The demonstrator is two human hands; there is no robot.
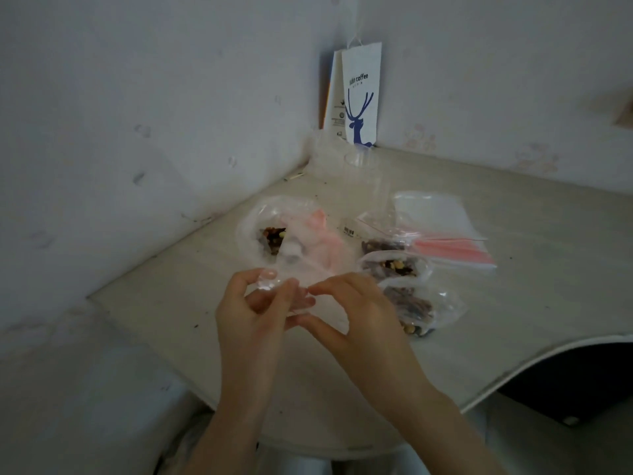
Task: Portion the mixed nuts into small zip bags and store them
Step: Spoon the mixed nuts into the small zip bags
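My left hand and my right hand both pinch a small clear zip bag with a pink seal strip, held above the table. Behind it a large clear bag of mixed nuts lies open on the table. To the right lie filled small bags of nuts, one in the middle and another nearer me. A stack of unused zip bags with pink strips lies further right.
The pale table stands in a wall corner, with a curved front edge at the right. A white paper coffee bag with a blue deer leans in the corner. Clear plastic cups stand in front of it.
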